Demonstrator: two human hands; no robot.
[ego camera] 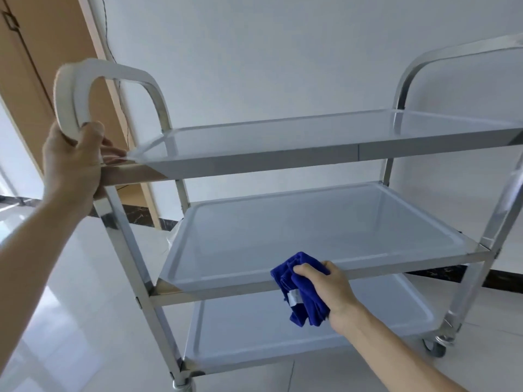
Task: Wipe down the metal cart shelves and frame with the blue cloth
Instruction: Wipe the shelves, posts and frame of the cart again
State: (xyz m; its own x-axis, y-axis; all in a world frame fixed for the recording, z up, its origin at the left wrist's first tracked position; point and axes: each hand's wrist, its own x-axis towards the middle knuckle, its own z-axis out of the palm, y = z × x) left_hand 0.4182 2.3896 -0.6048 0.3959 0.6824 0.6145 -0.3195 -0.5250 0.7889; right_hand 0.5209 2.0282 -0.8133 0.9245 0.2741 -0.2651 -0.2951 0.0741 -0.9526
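Head view: right hand (pixel 329 290), fingers curled round the bunched blue cloth (pixel 301 290), presses it on the front rim of the middle shelf (pixel 311 230); cloth hangs partly below the rim, over the bottom shelf (pixel 283 332). Left hand (pixel 75 159) grips the cart's left handle loop (pixel 85 80) at the corner of the top shelf (pixel 311 137). Wall (pixel 283 46) behind.

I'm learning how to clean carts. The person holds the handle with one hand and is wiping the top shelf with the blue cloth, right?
Not quite. The head view shows the right hand pressing the blue cloth against the front edge of the middle shelf, not the top shelf. The rest is right: the left hand holds the cart's handle.
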